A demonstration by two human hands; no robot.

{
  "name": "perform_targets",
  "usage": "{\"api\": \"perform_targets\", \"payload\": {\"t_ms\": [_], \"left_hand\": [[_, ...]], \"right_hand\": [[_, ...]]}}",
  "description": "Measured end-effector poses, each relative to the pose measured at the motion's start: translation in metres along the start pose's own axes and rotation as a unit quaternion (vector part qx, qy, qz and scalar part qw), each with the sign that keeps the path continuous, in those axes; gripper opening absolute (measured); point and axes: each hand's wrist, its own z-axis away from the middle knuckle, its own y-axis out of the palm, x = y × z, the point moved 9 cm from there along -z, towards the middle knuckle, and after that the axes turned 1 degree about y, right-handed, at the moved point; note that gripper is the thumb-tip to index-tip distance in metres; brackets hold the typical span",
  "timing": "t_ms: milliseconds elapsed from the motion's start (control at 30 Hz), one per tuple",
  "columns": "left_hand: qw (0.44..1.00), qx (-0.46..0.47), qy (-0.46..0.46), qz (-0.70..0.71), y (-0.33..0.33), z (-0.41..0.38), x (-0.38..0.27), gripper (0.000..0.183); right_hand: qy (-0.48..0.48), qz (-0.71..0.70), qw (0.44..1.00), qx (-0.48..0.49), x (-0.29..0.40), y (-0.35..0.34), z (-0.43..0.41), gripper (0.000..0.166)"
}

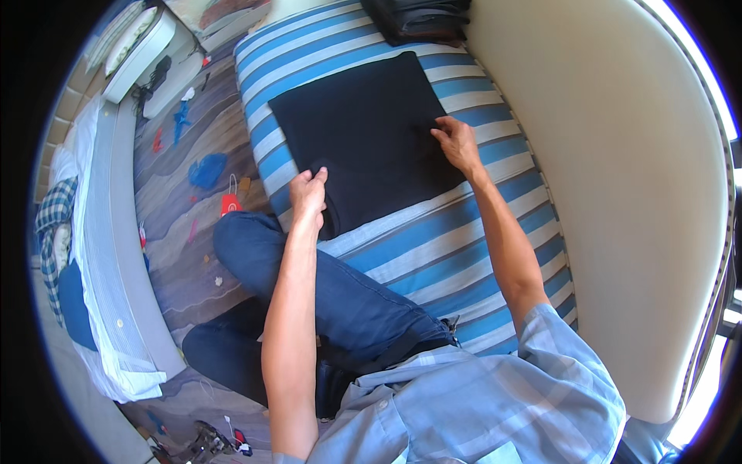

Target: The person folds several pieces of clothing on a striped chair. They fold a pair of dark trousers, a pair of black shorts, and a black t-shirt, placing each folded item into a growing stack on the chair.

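A black cloth (371,133), folded to a rough square, lies flat on a blue, white and grey striped sofa seat (429,249). Its near left edge is pinched between the thumb and fingers of my left hand (309,194), where the layers bulge a little. My right hand (458,142) is at the cloth's right edge, thumb and forefinger close together; whether they grip the fabric cannot be told.
Dark folded clothes (423,20) are stacked at the seat's far end. A cream padded backrest (603,174) rises along the right. On the patterned floor at left lie a blue plastic bag (207,170), a red tag (231,204) and scraps. Further left stands a bed with white bedding (104,325).
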Motion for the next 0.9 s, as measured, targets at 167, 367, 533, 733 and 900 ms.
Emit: {"api": "perform_targets", "payload": {"t_ms": [167, 367, 533, 733, 900], "left_hand": [[0.999, -0.019, 0.038, 0.016, -0.009, -0.005, 0.0, 0.038], [0.98, -0.083, 0.121, -0.137, -0.009, 0.004, -0.023, 0.038], [0.823, -0.125, 0.457, -0.314, 0.01, 0.09, -0.087, 0.041], [0.719, 0.019, 0.415, -0.558, 0.07, 0.101, -0.041, 0.053], [0.712, 0.026, 0.402, -0.575, 0.071, 0.084, -0.026, 0.058]], "right_hand": [[-0.013, 0.02, 1.0, -0.019, 0.015, 0.003, 0.006, 0.031], [-0.025, 0.1, 0.994, -0.036, 0.027, -0.006, 0.017, 0.031], [-0.115, 0.235, 0.959, -0.113, 0.072, -0.016, 0.064, 0.044], [-0.113, 0.285, 0.952, 0.001, 0.085, 0.036, 0.106, 0.058], [-0.103, 0.3, 0.948, 0.002, 0.063, 0.048, 0.105, 0.063]]}}
